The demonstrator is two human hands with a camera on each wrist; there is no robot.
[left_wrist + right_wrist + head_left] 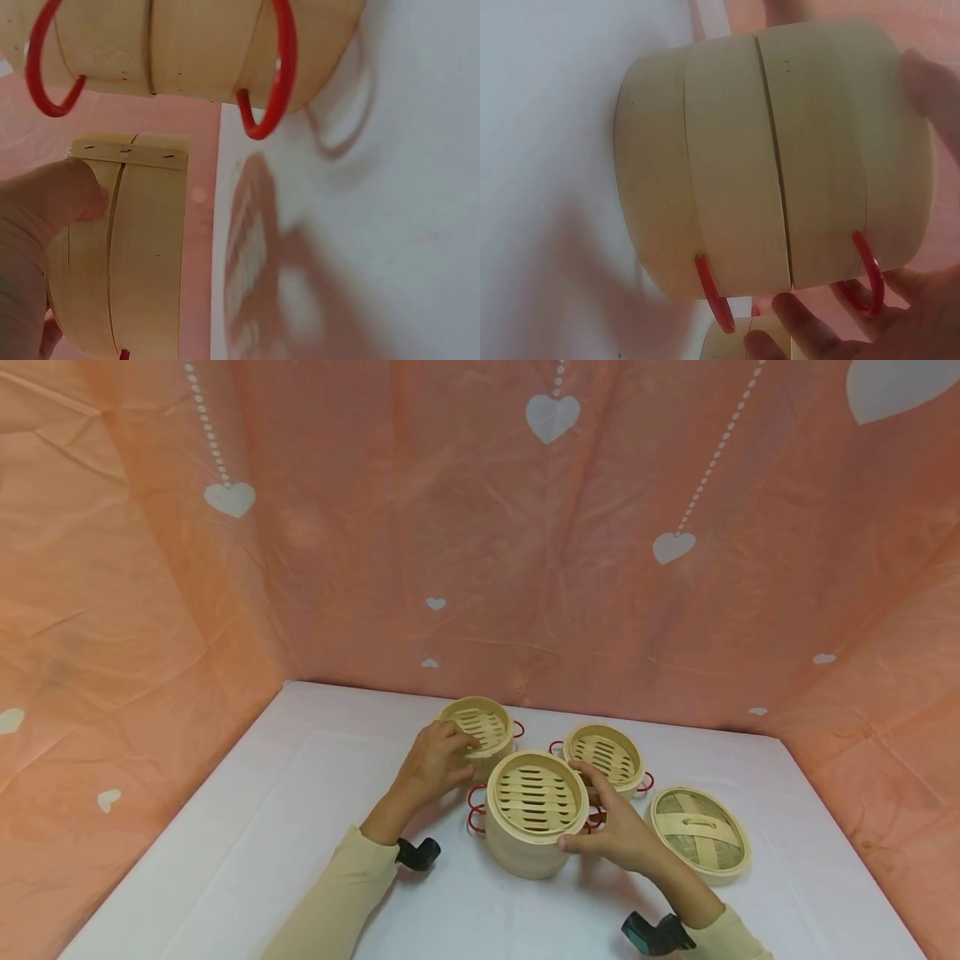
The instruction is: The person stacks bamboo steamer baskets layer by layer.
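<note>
My left hand (438, 760) grips a round bamboo steamer basket (480, 720) with a slatted bottom and red side handles. In the left wrist view the thumb presses its wall, and a slatted shadow falls on the table beneath. In front stands a stack of two bamboo steamer baskets (525, 843), red handles on both sides. My right hand (622, 831) spans the right side of that stack, thumb at the front rim of the upper tier. In the right wrist view, the fingers reach past the red handle (870, 274) of the upper tier.
Behind the stack, to the right, is another bamboo steamer basket (603, 756) with red handles. A woven bamboo lid (697, 831) lies right of my right hand. The white table (262, 835) meets pink curtains (465, 635) with heart prints at the back and sides.
</note>
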